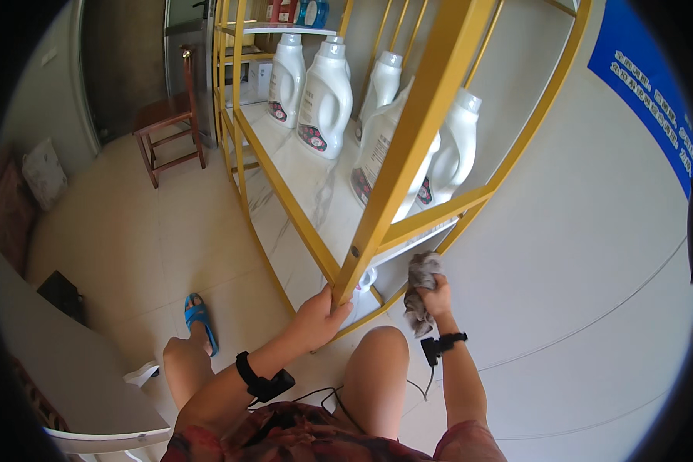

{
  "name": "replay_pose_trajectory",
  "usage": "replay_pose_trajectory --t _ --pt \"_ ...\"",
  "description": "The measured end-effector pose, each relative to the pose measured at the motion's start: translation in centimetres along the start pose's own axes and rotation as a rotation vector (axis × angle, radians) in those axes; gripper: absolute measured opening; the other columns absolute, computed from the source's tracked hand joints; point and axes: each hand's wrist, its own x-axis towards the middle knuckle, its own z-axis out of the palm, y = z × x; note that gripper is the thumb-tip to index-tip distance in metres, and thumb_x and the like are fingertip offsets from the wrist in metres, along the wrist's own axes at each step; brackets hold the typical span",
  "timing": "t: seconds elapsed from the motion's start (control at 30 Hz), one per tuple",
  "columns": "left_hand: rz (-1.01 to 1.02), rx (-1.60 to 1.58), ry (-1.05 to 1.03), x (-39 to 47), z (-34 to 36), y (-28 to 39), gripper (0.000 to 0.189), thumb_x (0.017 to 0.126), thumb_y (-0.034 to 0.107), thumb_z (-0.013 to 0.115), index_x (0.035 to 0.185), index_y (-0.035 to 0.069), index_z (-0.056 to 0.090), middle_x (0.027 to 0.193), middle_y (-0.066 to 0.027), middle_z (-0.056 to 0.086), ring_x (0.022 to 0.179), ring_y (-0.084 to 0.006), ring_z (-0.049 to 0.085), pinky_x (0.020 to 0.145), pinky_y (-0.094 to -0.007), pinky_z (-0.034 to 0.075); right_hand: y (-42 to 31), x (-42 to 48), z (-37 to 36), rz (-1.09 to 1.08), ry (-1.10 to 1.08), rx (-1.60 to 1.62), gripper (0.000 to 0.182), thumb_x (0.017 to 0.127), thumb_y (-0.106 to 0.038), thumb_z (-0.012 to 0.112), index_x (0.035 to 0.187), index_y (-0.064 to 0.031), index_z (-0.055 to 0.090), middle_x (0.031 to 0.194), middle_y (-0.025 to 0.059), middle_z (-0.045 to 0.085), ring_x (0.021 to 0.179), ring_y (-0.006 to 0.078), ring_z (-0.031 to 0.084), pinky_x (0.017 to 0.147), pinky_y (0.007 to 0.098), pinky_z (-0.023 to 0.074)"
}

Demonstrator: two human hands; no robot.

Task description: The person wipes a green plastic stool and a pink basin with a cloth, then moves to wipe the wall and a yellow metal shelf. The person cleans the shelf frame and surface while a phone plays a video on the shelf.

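Observation:
My left hand (316, 319) is wrapped around the front upright of a yellow metal-framed shelf unit (401, 147), below the level of its marbled shelf board (300, 179). A crumpled grey cloth (421, 289) is in my right hand (437, 297), beside the unit's side frame and close to the wall. Several white plastic jugs with handles, such as the near one (326, 101), stand upright on the shelf. The upright partly hides another white jug (375, 161). Lower down, part of a white handled container (368, 280) shows behind the frame.
A brown wooden chair (167, 124) stands at the back left near a door. Red and blue bottles (312, 12) sit on the upper shelf. At lower left is a grey tabletop (63, 369), with a black box (63, 294) beyond it. A thin cable (583, 332) runs along the wall.

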Motion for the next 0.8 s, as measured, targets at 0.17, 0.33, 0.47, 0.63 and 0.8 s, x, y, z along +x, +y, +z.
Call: replay_pose_trajectory --t 0.17,0.33,0.47,0.63,0.8 --pt "-0.014 0.082 -0.026 -0.1 -0.4 -1.1 0.029 0.094 0.024 0.058 0.111 0.001 0.052 0.093 -0.0191 0.064 0.087 -0.0342 0.062 0.077 -0.0421 0.049 -7.8 0.6 -4.4 0.016 0.141 0.902 0.049 0.077 0.000 0.066 0.125 0.0038 0.055 0.110 0.0142 0.066 0.096 0.0229 0.065 0.085 0.0329 0.0529" --pt "0.043 0.131 -0.056 0.4 -0.4 -2.1 0.031 0.095 0.025 0.057 0.112 0.000 0.051 0.092 -0.0216 0.065 0.086 -0.0389 0.063 0.075 -0.0446 0.049 -11.4 4.1 -3.4 0.104 0.301 0.833 0.043 0.082 -0.008 0.064 0.123 0.0018 0.053 0.112 0.0128 0.062 0.099 0.0244 0.062 0.085 0.0347 0.0517" --pt "0.053 0.164 -0.088 0.4 -1.1 -2.6 0.025 0.096 0.021 0.057 0.112 0.003 0.053 0.094 -0.0169 0.064 0.088 -0.0332 0.065 0.079 -0.0391 0.050 -14.4 3.0 -1.6 0.140 0.292 0.871 0.053 0.083 -0.010 0.064 0.131 0.0042 0.045 0.119 0.0143 0.059 0.106 0.0242 0.058 0.092 0.0342 0.0486" --pt "0.142 0.162 -0.136 0.8 -1.0 -3.7 0.023 0.095 0.019 0.057 0.108 0.001 0.052 0.090 -0.0190 0.064 0.083 -0.0366 0.064 0.072 -0.0422 0.050 -15.4 0.1 -0.9 0.110 0.178 0.803 0.044 0.088 -0.006 0.059 0.129 0.0000 0.046 0.114 0.0118 0.062 0.101 0.0236 0.062 0.089 0.0349 0.0512" --pt "0.184 0.103 -0.183 1.0 -1.5 -3.4 0.027 0.093 0.015 0.058 0.111 -0.002 0.048 0.084 -0.0218 0.062 0.076 -0.0408 0.063 0.065 -0.0447 0.048 -18.5 -7.2 2.2 0.089 0.059 0.586 0.070 0.093 -0.010 0.061 0.145 0.0128 0.020 0.110 0.0126 0.067 0.106 0.0189 0.060 0.095 0.0335 0.0479"
